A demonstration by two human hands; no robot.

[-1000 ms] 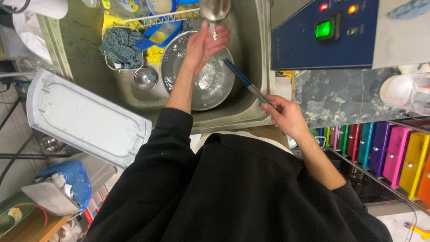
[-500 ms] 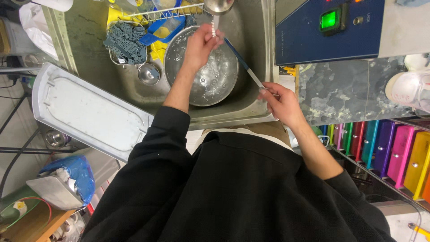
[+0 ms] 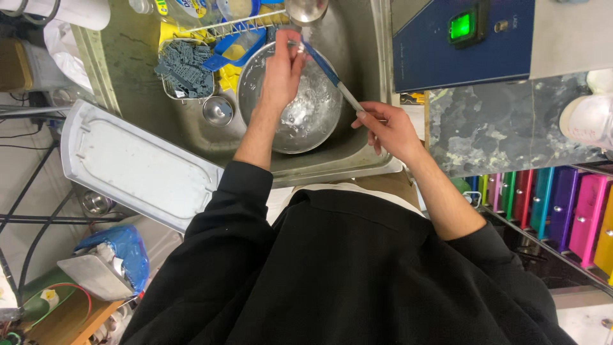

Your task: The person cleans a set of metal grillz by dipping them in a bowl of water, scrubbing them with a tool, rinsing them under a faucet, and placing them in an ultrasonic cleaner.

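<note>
Steel and wet, so probably slick: the long blue-handled utensil (image 3: pixel 332 75) is stretching across the sink's (image 3: pixel 377 70) back right corner, over the steel bowl (image 3: pixel 306 118). Right hand (image 3: pixel 389 128) is pinching the handle's tail end, left hand (image 3: pixel 281 70) is closing fingers around the working tip. Looks light and stiff, so I'd say holding both ends is giving decent control despite the water.

One head-worn camera looks steeply down, close over the sink (image 3: pixel 377 153).
</note>
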